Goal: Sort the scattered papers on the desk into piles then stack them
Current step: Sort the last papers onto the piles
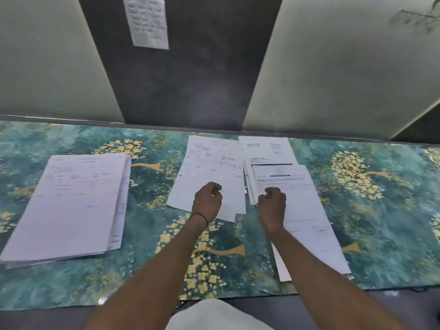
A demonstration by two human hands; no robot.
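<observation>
A thick pile of white printed papers point(71, 206) lies on the left of the desk. In the middle, a few loose sheets point(212, 167) overlap, tilted. To their right another group of sheets point(307, 210) runs toward the front edge, with one more sheet point(264, 148) behind it. My left hand point(206, 200) hovers over the lower part of the middle sheets, fingers curled, holding nothing that I can see. Over the left edge of the right group, my right hand point(272, 205) is curled the same way.
The desk is covered by a teal cloth with yellow flower patterns point(381, 210). A wall with a dark panel point(185, 79) rises right behind it, with a notice sheet point(148, 20) stuck high up. The desk's front edge runs just before my body.
</observation>
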